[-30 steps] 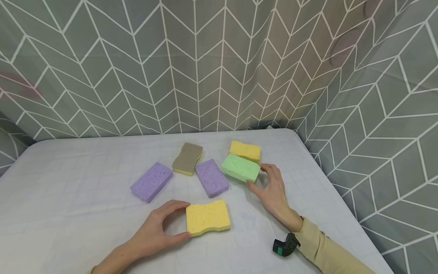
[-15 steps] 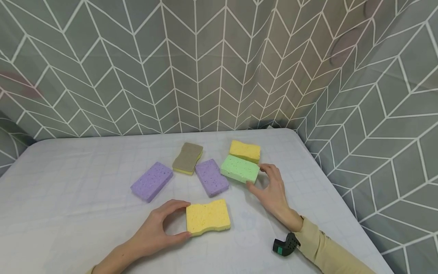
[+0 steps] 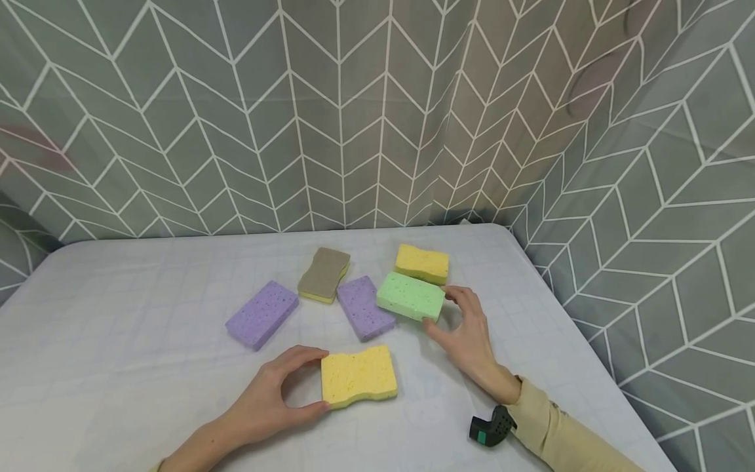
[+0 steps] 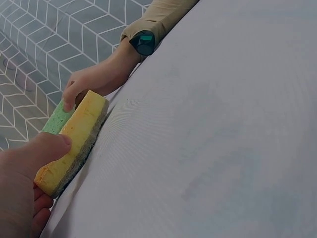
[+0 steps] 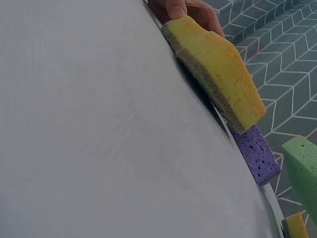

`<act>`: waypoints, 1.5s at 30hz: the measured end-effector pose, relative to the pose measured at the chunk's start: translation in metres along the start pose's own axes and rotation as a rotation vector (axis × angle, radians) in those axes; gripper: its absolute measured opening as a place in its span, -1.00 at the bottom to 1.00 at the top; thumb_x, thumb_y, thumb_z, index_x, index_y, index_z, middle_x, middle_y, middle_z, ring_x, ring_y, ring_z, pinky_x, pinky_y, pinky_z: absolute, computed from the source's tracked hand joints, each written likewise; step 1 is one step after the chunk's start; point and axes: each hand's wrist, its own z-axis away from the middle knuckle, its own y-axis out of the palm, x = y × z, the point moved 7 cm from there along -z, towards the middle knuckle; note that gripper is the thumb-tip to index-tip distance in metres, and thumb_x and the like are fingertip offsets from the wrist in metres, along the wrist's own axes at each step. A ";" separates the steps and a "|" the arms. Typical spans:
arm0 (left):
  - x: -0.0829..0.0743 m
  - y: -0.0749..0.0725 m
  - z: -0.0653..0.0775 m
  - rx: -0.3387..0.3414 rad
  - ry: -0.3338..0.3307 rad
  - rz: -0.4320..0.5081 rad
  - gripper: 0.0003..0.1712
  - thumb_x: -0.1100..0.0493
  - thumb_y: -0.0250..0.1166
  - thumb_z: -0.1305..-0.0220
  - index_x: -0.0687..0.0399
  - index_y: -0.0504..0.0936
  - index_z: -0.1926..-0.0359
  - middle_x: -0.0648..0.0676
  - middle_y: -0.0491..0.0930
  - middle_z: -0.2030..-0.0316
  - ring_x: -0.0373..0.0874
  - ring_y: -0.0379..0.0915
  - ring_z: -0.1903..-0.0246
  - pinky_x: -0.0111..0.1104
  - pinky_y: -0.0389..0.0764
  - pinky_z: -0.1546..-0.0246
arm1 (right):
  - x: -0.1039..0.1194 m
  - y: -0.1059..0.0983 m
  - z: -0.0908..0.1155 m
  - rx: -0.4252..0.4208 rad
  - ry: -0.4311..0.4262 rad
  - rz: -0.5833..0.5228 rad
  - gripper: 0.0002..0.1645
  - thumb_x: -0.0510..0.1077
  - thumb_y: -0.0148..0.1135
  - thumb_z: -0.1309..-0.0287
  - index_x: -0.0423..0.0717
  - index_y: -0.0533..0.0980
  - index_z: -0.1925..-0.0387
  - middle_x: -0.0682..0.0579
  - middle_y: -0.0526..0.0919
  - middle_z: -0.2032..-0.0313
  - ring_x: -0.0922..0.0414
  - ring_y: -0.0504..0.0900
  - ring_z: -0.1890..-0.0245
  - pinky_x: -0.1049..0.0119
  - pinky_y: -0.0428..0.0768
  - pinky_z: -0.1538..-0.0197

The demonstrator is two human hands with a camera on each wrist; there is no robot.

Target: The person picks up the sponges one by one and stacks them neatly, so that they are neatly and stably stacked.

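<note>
My left hand [image 3: 259, 403] pinches the left end of a yellow sponge [image 3: 360, 375] between thumb and fingers, close over the table. A grey scouring layer [image 4: 84, 153] runs along that sponge's underside in the left wrist view. With thumb and fingertips, my right hand [image 3: 470, 337] grips the right end of a green sponge [image 3: 411, 296]. It is tilted and raised off the table, overlapping the corner of a purple sponge [image 3: 361, 308] in the head view. Just behind it lies another yellow sponge [image 3: 421, 262]. In the right wrist view only part of the green sponge [image 5: 303, 166] shows.
A second purple sponge [image 3: 262, 314] lies to the left. Behind, a sponge with its grey-brown scouring side up [image 3: 323, 272] lies near the purple ones. White cloth covers the table [image 3: 147, 295]. Patterned grey curtains [image 3: 354, 118] stand behind and to the right.
The green sponge has shifted slightly left and towards me in my right hand, further over the purple sponge. My left hand and its yellow sponge stay in place.
</note>
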 end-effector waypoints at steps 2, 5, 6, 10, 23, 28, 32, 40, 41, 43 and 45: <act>0.000 0.000 0.000 0.000 -0.004 0.000 -0.28 -0.11 0.58 -0.01 -0.21 0.53 -0.21 -0.27 0.54 -0.11 -0.26 0.51 -0.13 -0.53 0.49 -0.21 | 0.002 0.001 0.001 0.000 -0.018 -0.011 -0.31 -0.13 0.50 0.10 -0.15 0.50 -0.14 -0.10 0.51 -0.06 -0.07 0.48 -0.09 -0.04 0.46 -0.19; 0.000 -0.001 0.000 -0.002 0.005 -0.005 -0.28 -0.11 0.58 -0.02 -0.20 0.53 -0.22 -0.26 0.54 -0.11 -0.26 0.51 -0.13 -0.52 0.50 -0.21 | 0.005 0.002 0.003 0.000 -0.050 -0.033 -0.32 -0.15 0.50 0.11 -0.13 0.51 -0.13 -0.06 0.52 -0.06 -0.04 0.49 -0.09 -0.05 0.46 -0.19; 0.000 -0.001 0.000 -0.003 0.008 -0.005 -0.28 -0.10 0.58 -0.02 -0.20 0.53 -0.22 -0.25 0.54 -0.11 -0.25 0.51 -0.13 -0.51 0.50 -0.21 | 0.006 0.002 0.004 -0.001 -0.063 -0.037 -0.32 -0.15 0.50 0.11 -0.12 0.51 -0.13 -0.06 0.53 -0.06 -0.03 0.49 -0.09 -0.05 0.47 -0.19; 0.000 -0.001 0.001 -0.001 0.008 -0.005 -0.28 -0.11 0.58 -0.02 -0.20 0.53 -0.22 -0.26 0.53 -0.12 -0.25 0.51 -0.13 -0.50 0.51 -0.21 | 0.010 0.003 0.005 0.000 -0.110 -0.055 -0.35 -0.16 0.49 0.12 -0.10 0.53 -0.11 -0.02 0.54 -0.06 0.02 0.49 -0.08 -0.02 0.49 -0.16; 0.001 0.000 0.001 -0.013 0.032 -0.002 -0.28 -0.10 0.58 -0.02 -0.19 0.53 -0.22 -0.25 0.54 -0.10 -0.26 0.52 -0.10 -0.55 0.48 -0.20 | 0.015 0.006 0.009 0.018 -0.182 -0.072 -0.34 -0.19 0.48 0.14 -0.07 0.54 -0.11 0.03 0.56 -0.06 0.05 0.51 -0.05 -0.06 0.53 -0.10; 0.001 0.000 0.002 -0.010 0.024 -0.001 -0.27 -0.10 0.58 -0.01 -0.19 0.53 -0.22 -0.25 0.53 -0.11 -0.26 0.52 -0.11 -0.53 0.50 -0.20 | 0.017 0.006 0.010 0.024 -0.206 -0.068 -0.33 -0.19 0.48 0.14 -0.09 0.53 -0.12 0.01 0.56 -0.05 0.06 0.50 -0.05 -0.02 0.54 -0.09; 0.002 0.001 0.002 -0.008 0.021 -0.004 -0.27 -0.11 0.58 -0.02 -0.19 0.53 -0.22 -0.26 0.53 -0.11 -0.26 0.51 -0.11 -0.51 0.51 -0.20 | 0.018 0.008 0.011 0.053 -0.208 -0.072 -0.30 -0.21 0.49 0.14 -0.10 0.52 -0.14 -0.01 0.55 -0.07 0.08 0.50 -0.08 -0.03 0.54 -0.13; 0.000 0.000 0.002 -0.011 0.038 -0.003 -0.29 -0.09 0.57 -0.03 -0.18 0.53 -0.22 -0.25 0.54 -0.10 -0.26 0.52 -0.10 -0.51 0.52 -0.18 | 0.021 0.011 0.015 0.082 -0.222 -0.093 -0.28 -0.23 0.48 0.17 -0.06 0.52 -0.15 0.03 0.53 -0.09 0.06 0.50 -0.10 0.15 0.50 -0.19; 0.000 0.000 0.002 -0.010 0.038 -0.004 -0.28 -0.09 0.57 -0.03 -0.18 0.53 -0.22 -0.25 0.54 -0.11 -0.26 0.52 -0.10 -0.51 0.52 -0.18 | 0.022 0.012 0.016 0.087 -0.221 -0.098 -0.29 -0.23 0.48 0.16 -0.05 0.52 -0.15 0.04 0.53 -0.09 0.07 0.50 -0.11 0.19 0.49 -0.20; 0.000 0.000 0.002 -0.008 0.034 -0.005 -0.28 -0.09 0.57 -0.03 -0.18 0.53 -0.22 -0.25 0.54 -0.11 -0.27 0.51 -0.10 -0.50 0.53 -0.17 | 0.023 0.013 0.017 0.096 -0.228 -0.109 -0.29 -0.24 0.48 0.16 -0.06 0.52 -0.15 0.02 0.53 -0.09 0.07 0.50 -0.11 0.24 0.46 -0.23; 0.000 0.000 0.002 -0.007 0.030 -0.007 -0.28 -0.10 0.57 -0.03 -0.19 0.53 -0.22 -0.26 0.53 -0.11 -0.27 0.51 -0.10 -0.48 0.54 -0.17 | 0.025 0.013 0.018 0.113 -0.230 -0.124 -0.30 -0.23 0.48 0.14 -0.05 0.52 -0.15 0.03 0.53 -0.10 0.09 0.50 -0.11 0.28 0.44 -0.25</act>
